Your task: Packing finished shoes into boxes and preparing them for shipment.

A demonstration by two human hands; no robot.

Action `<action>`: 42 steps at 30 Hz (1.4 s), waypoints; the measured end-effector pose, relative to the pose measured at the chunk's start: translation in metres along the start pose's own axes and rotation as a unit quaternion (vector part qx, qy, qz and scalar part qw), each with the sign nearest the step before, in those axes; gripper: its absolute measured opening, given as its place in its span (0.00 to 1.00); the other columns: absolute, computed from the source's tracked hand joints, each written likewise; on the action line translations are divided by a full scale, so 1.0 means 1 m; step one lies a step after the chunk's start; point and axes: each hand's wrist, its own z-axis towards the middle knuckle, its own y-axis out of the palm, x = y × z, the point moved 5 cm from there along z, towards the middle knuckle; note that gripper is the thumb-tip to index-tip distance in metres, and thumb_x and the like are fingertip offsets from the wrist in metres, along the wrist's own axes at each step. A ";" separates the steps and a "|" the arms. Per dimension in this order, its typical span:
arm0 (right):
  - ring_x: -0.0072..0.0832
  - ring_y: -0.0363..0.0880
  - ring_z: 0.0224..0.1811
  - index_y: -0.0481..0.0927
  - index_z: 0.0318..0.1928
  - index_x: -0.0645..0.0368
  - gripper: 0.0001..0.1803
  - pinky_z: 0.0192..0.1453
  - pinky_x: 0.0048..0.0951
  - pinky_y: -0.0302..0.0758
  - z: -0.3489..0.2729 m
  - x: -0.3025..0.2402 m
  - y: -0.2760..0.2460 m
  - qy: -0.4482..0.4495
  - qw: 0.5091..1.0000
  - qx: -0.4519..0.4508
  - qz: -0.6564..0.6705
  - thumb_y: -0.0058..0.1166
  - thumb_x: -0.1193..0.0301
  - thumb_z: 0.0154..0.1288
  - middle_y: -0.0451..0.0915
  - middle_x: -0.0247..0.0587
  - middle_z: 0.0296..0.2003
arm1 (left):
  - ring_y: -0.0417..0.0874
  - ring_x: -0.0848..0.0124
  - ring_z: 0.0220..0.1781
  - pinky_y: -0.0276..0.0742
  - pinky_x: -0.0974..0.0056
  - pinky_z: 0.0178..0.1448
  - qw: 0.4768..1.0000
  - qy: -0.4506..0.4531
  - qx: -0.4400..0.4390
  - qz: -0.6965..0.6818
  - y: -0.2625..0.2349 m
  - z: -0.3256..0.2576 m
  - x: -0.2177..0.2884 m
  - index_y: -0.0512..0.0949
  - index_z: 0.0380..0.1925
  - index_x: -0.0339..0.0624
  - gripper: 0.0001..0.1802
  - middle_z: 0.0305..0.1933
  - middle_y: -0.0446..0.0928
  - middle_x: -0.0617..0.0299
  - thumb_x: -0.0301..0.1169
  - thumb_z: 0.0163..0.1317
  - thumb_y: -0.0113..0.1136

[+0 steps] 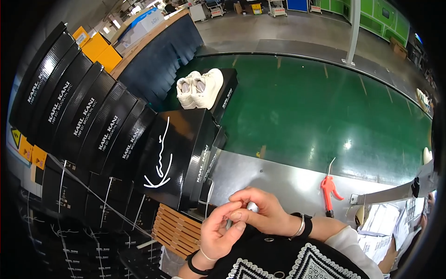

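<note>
My left hand [218,232] and my right hand [260,211] meet just above my chest, fingers pinched together around a small white object [251,206] that is mostly hidden. A black bracelet circles each wrist. Directly in front of my hands stands a closed black shoe box [179,153] with a white scrawl on its lid. Farther off, a pair of white sneakers [200,88] rests on another black box [227,90] on the green conveyor belt [316,116].
A row of upright black shoe boxes [79,107] lines the left side, with more stacked below. A stack of brown card sheets [176,228] lies by my left hand. A red air blow gun [329,188] hangs at the metal belt edge [288,179]. Papers [381,228] lie at the right.
</note>
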 end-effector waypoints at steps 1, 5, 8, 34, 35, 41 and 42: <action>0.23 0.75 0.34 0.71 0.48 0.59 0.17 0.39 0.24 0.73 -0.001 -0.001 -0.001 -0.004 1.000 0.003 -0.014 0.57 0.70 0.59 0.75 0.38 0.36 | 0.74 0.70 0.52 0.66 0.66 0.59 0.999 -0.005 -0.009 -0.044 0.002 -0.001 -0.001 0.66 0.52 0.30 0.23 0.48 0.73 0.53 0.16 0.55 0.55; 0.25 0.76 0.33 0.72 0.47 0.59 0.17 0.36 0.25 0.74 0.000 -0.003 -0.003 -0.042 0.998 0.021 -0.048 0.57 0.69 0.58 0.75 0.38 0.35 | 0.72 0.69 0.54 0.65 0.66 0.59 0.998 -0.011 -0.017 -0.053 0.002 -0.002 -0.006 0.66 0.52 0.30 0.22 0.51 0.71 0.53 0.17 0.56 0.54; 0.27 0.76 0.31 0.72 0.46 0.58 0.17 0.34 0.25 0.74 0.000 -0.006 -0.004 -0.056 0.995 0.016 -0.086 0.59 0.68 0.57 0.75 0.39 0.32 | 0.73 0.70 0.52 0.66 0.67 0.58 1.000 -0.007 -0.013 -0.026 0.000 -0.003 -0.008 0.67 0.50 0.30 0.20 0.49 0.72 0.54 0.18 0.56 0.55; 0.33 0.76 0.31 0.74 0.43 0.59 0.15 0.34 0.28 0.73 -0.005 -0.011 -0.022 -0.068 0.990 0.058 -0.113 0.57 0.68 0.57 0.75 0.41 0.31 | 0.72 0.74 0.47 0.67 0.68 0.54 1.000 -0.009 -0.016 0.011 0.021 0.010 -0.003 0.67 0.49 0.30 0.19 0.46 0.71 0.56 0.18 0.56 0.53; 0.33 0.76 0.31 0.74 0.43 0.59 0.15 0.34 0.28 0.73 -0.004 -0.010 -0.022 -0.068 0.990 0.058 -0.113 0.57 0.68 0.57 0.75 0.41 0.31 | 0.72 0.74 0.47 0.67 0.68 0.54 1.000 -0.009 -0.015 0.012 0.020 0.011 -0.003 0.67 0.49 0.30 0.19 0.46 0.71 0.56 0.18 0.56 0.53; 0.32 0.76 0.31 0.74 0.43 0.59 0.14 0.34 0.27 0.72 -0.004 -0.010 -0.022 -0.058 0.993 0.059 -0.088 0.57 0.68 0.57 0.75 0.41 0.31 | 0.72 0.74 0.46 0.67 0.69 0.53 1.000 -0.017 -0.018 0.000 0.021 0.010 -0.002 0.66 0.50 0.30 0.20 0.45 0.71 0.57 0.17 0.55 0.52; 0.32 0.75 0.31 0.74 0.43 0.59 0.14 0.34 0.27 0.72 -0.004 -0.011 -0.022 -0.060 0.992 0.056 -0.091 0.57 0.68 0.58 0.75 0.41 0.31 | 0.72 0.74 0.46 0.67 0.69 0.53 1.000 -0.012 -0.020 0.004 0.020 0.009 -0.002 0.66 0.50 0.30 0.20 0.44 0.71 0.57 0.17 0.55 0.52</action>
